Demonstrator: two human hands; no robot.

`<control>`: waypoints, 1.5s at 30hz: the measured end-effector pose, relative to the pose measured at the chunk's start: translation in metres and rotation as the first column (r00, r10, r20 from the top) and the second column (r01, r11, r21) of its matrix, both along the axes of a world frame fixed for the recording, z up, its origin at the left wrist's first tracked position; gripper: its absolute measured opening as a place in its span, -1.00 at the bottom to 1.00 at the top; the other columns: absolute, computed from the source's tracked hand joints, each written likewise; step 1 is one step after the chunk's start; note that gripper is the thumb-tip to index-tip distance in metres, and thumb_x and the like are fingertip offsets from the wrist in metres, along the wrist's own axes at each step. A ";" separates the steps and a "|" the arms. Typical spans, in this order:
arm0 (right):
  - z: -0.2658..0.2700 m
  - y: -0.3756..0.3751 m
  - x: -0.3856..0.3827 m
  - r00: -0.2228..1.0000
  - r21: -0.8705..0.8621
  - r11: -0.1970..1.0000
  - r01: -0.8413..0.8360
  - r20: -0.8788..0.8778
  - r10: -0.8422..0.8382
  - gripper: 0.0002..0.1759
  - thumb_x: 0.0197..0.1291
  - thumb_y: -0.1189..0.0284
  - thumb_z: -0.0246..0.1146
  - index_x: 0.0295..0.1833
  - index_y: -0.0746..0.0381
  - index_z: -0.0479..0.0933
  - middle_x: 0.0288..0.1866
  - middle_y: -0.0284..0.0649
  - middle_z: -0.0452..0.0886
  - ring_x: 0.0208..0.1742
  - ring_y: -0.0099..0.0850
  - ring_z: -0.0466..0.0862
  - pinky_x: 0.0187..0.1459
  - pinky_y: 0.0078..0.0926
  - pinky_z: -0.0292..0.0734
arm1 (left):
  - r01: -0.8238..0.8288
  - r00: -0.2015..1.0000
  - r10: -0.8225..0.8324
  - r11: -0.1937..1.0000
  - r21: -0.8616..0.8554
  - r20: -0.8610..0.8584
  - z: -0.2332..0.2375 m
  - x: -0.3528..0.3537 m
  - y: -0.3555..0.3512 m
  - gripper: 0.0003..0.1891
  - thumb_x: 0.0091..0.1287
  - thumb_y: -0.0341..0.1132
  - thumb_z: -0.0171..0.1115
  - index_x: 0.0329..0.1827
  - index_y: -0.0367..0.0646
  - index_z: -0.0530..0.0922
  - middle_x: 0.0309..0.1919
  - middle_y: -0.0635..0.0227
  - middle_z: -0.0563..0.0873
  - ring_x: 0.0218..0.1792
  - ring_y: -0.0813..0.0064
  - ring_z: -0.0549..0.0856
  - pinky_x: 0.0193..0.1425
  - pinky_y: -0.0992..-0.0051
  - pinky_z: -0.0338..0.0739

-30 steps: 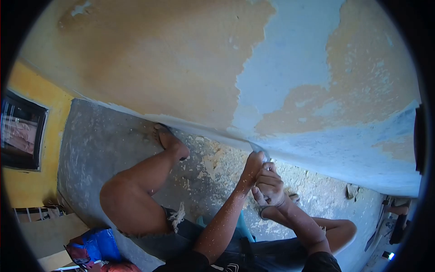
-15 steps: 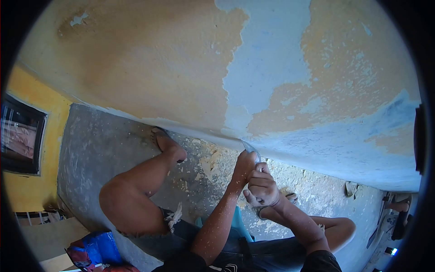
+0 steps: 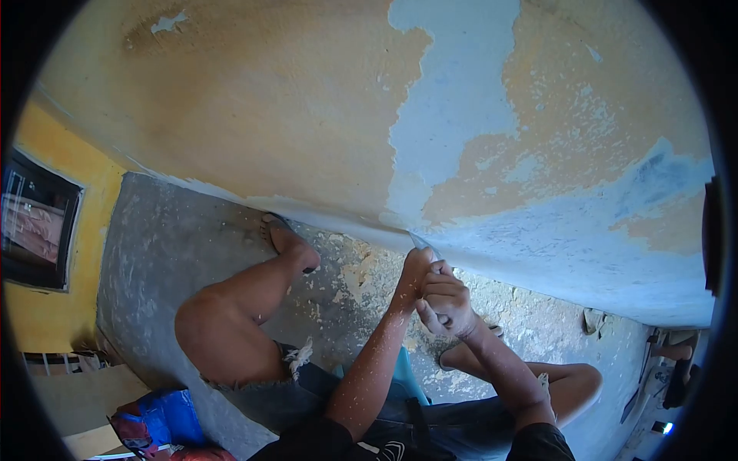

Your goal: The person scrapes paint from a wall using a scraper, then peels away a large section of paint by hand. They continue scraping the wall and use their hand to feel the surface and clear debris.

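Note:
My left hand is closed near the foot of the wall, with the flat greyish blade of a scraper showing past its knuckles. The blade tip touches the bottom of the wall; the handle is hidden by my fingers. Right behind it, my right hand is closed too, its fist pressed against the left hand around what looks like the same tool. Tan paint on the wall is broken by pale blue bare patches. Flecks of paint cling to both forearms.
Paint chips litter the grey floor. I sit on a low turquoise stool, knees spread. At left are a yellow wall with a dark-framed window and a blue bag. Another person's arm shows at far right.
Both hands have shifted slightly upward toward the wall, and less of the blade shows. The camera view has tilted a little.

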State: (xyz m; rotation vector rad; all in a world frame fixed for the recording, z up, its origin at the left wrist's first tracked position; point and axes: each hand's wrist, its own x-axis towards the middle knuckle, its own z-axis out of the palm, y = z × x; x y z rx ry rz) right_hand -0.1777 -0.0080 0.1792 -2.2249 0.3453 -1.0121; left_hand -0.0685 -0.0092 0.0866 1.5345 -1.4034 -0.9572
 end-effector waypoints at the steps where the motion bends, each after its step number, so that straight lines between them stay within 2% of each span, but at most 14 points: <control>1: 0.001 -0.001 0.003 1.000 -0.011 1.000 0.001 0.017 -0.001 -0.63 0.09 0.59 0.22 -0.69 0.21 0.27 -0.65 -0.25 0.37 -0.56 -0.30 0.44 -0.16 -0.24 0.34 | 0.021 0.998 -0.015 0.996 0.084 -0.069 0.002 0.004 -0.005 -0.72 0.08 -0.32 0.24 -0.63 -0.33 0.40 -0.62 -0.12 0.54 -0.52 -0.02 0.60 -0.41 0.18 0.46; 4: -0.010 -0.007 0.010 0.999 -0.053 0.999 -0.007 0.034 0.009 -0.64 0.09 0.59 0.21 -0.69 0.21 0.27 -0.65 -0.25 0.37 -0.57 -0.31 0.42 -0.18 -0.25 0.34 | -0.011 0.946 0.072 0.981 0.193 -0.315 -0.013 0.008 -0.016 -0.72 0.10 -0.28 0.24 -0.61 -0.32 0.43 -0.62 -0.11 0.55 -0.54 0.05 0.62 -0.45 0.24 0.45; 5: -0.022 -0.010 0.011 1.000 -0.026 1.000 0.011 -0.018 -0.011 -0.64 0.09 0.59 0.22 -0.69 0.21 0.28 -0.65 -0.24 0.37 -0.57 -0.31 0.42 -0.18 -0.26 0.35 | -0.003 0.999 0.004 1.000 0.027 -0.035 -0.017 0.010 -0.012 -0.70 0.11 -0.24 0.25 -0.62 -0.30 0.46 -0.62 -0.06 0.57 -0.52 0.03 0.62 -0.43 0.20 0.47; 8: -0.034 -0.006 0.008 0.992 -0.002 0.999 0.041 -0.118 -0.041 -0.65 0.08 0.58 0.22 -0.69 0.21 0.28 -0.64 -0.25 0.40 -0.55 -0.33 0.45 -0.15 -0.31 0.36 | 0.041 0.993 -0.049 0.996 -0.079 -0.104 -0.074 0.009 -0.013 -0.71 0.11 -0.23 0.24 -0.58 -0.29 0.48 -0.64 -0.01 0.57 -0.54 -0.03 0.59 -0.40 0.12 0.47; 9: -0.019 0.001 0.009 0.998 -0.045 0.998 0.032 -0.055 -0.035 -0.64 0.07 0.58 0.22 -0.69 0.20 0.27 -0.64 -0.26 0.39 -0.55 -0.34 0.44 -0.14 -0.30 0.36 | 0.143 0.981 -0.093 0.940 -0.309 0.172 -0.086 -0.001 -0.013 -0.76 0.11 -0.27 0.23 -0.53 -0.30 0.49 -0.60 -0.02 0.57 -0.49 -0.08 0.59 -0.34 0.06 0.48; 13: -0.010 0.002 0.008 1.000 -0.092 0.996 0.015 0.021 -0.013 -0.62 0.02 0.59 0.26 -0.71 0.18 0.26 -0.65 -0.29 0.38 -0.55 -0.35 0.43 -0.14 -0.29 0.37 | -0.094 0.995 0.095 0.994 -0.055 0.019 -0.001 0.004 -0.003 -0.82 0.12 -0.38 0.18 -0.50 -0.34 0.45 -0.48 -0.15 0.58 -0.37 -0.13 0.60 -0.25 0.08 0.49; 25: -0.021 0.002 0.015 0.998 -0.059 0.997 0.056 -0.003 -0.056 -0.67 0.02 0.62 0.23 -0.69 0.20 0.29 -0.64 -0.26 0.39 -0.54 -0.31 0.45 -0.17 -0.28 0.35 | -0.005 0.995 0.015 0.994 0.106 -0.100 -0.014 0.020 -0.008 -0.75 0.15 -0.34 0.16 -0.60 -0.35 0.44 -0.60 -0.12 0.57 -0.54 -0.06 0.60 -0.46 0.17 0.46; 32: -0.019 -0.004 0.015 0.998 -0.097 0.995 0.032 -0.042 -0.037 -0.69 0.04 0.58 0.29 -0.66 0.18 0.37 -0.63 -0.29 0.40 -0.48 -0.34 0.47 -0.11 -0.32 0.37 | -0.011 0.992 0.028 0.992 -0.127 0.127 -0.087 0.008 -0.027 -0.75 0.15 -0.37 0.13 -0.64 -0.34 0.44 -0.64 -0.11 0.56 -0.57 -0.01 0.61 -0.48 0.18 0.46; 38: -0.024 0.001 0.026 0.999 -0.082 0.995 0.050 0.011 -0.049 -0.68 0.04 0.58 0.29 -0.66 0.20 0.34 -0.61 -0.27 0.41 -0.48 -0.31 0.48 -0.12 -0.28 0.39 | -0.029 0.994 0.037 0.997 0.077 -0.107 -0.057 0.025 -0.023 -0.70 0.13 -0.32 0.21 -0.71 -0.24 0.39 -0.69 -0.03 0.52 -0.62 0.07 0.57 -0.53 0.20 0.41; 40: -0.040 -0.003 0.032 0.990 -0.023 0.995 0.101 -0.100 -0.103 -0.68 0.04 0.59 0.28 -0.67 0.20 0.34 -0.60 -0.28 0.45 -0.48 -0.34 0.48 -0.11 -0.30 0.40 | 0.038 0.996 -0.023 0.982 -0.182 0.085 -0.059 0.028 -0.009 -0.67 0.10 -0.28 0.26 -0.72 -0.23 0.38 -0.72 0.00 0.49 -0.65 0.04 0.54 -0.54 0.19 0.37; 42: -0.038 -0.001 0.031 0.980 -0.052 0.994 0.093 -0.174 -0.100 -0.66 0.04 0.60 0.27 -0.69 0.18 0.33 -0.61 -0.31 0.45 -0.51 -0.36 0.46 -0.13 -0.31 0.40 | 0.005 0.991 -0.033 0.976 -0.216 -0.127 -0.061 0.033 -0.008 -0.68 0.11 -0.27 0.25 -0.69 -0.25 0.39 -0.69 0.00 0.51 -0.59 0.02 0.56 -0.46 0.17 0.40; 43: -0.022 0.007 0.033 0.994 -0.085 0.991 0.100 -0.034 -0.103 -0.67 0.04 0.61 0.24 -0.69 0.20 0.31 -0.62 -0.28 0.43 -0.52 -0.35 0.46 -0.17 -0.29 0.38 | 0.221 0.951 -0.175 0.961 -0.167 0.255 -0.027 0.035 -0.005 -0.71 0.11 -0.26 0.26 -0.60 -0.28 0.44 -0.59 -0.03 0.56 -0.48 0.00 0.59 -0.33 0.12 0.44; 44: -0.011 0.012 0.036 0.990 -0.110 0.988 0.108 0.108 -0.096 -0.67 0.04 0.62 0.21 -0.68 0.21 0.29 -0.63 -0.25 0.41 -0.54 -0.33 0.46 -0.21 -0.27 0.35 | 0.209 0.953 -0.166 0.966 -0.155 0.252 -0.010 0.036 -0.007 -0.71 0.11 -0.26 0.26 -0.60 -0.28 0.44 -0.59 -0.03 0.56 -0.48 0.00 0.59 -0.33 0.12 0.44; 45: -0.008 0.010 0.033 0.994 -0.104 0.990 0.096 0.061 -0.090 -0.67 0.02 0.64 0.20 -0.69 0.21 0.27 -0.64 -0.27 0.38 -0.56 -0.32 0.45 -0.21 -0.29 0.35 | 0.024 0.995 -0.017 0.997 0.074 -0.100 -0.002 0.033 -0.007 -0.72 0.10 -0.26 0.27 -0.56 -0.30 0.45 -0.54 -0.06 0.58 -0.43 -0.02 0.61 -0.29 0.11 0.45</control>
